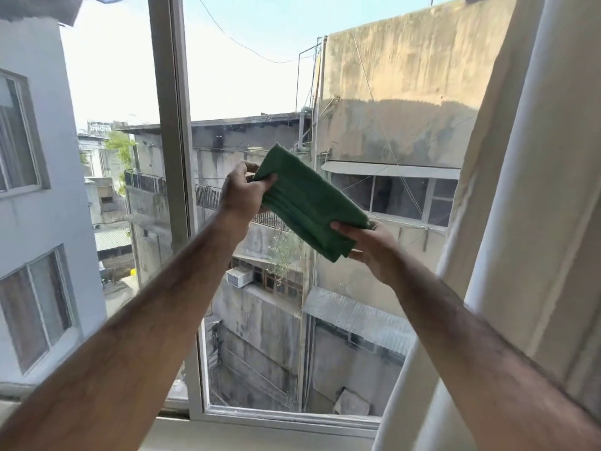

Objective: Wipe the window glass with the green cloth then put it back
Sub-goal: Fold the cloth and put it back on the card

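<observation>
A folded green cloth (307, 203) is held up in front of the window glass (260, 92), stretched between both hands. My left hand (242, 190) pinches its upper left end. My right hand (374, 252) grips its lower right end from below. The cloth hangs in the air at chest height, slanting down to the right. I cannot tell whether it touches the pane. The glass pane sits right of a white vertical window frame (174, 125).
A cream curtain (520, 222) hangs along the right side, close to my right forearm. The white sill (260, 431) runs along the bottom. A second pane (48, 190) lies left of the frame. Buildings and a courtyard show outside.
</observation>
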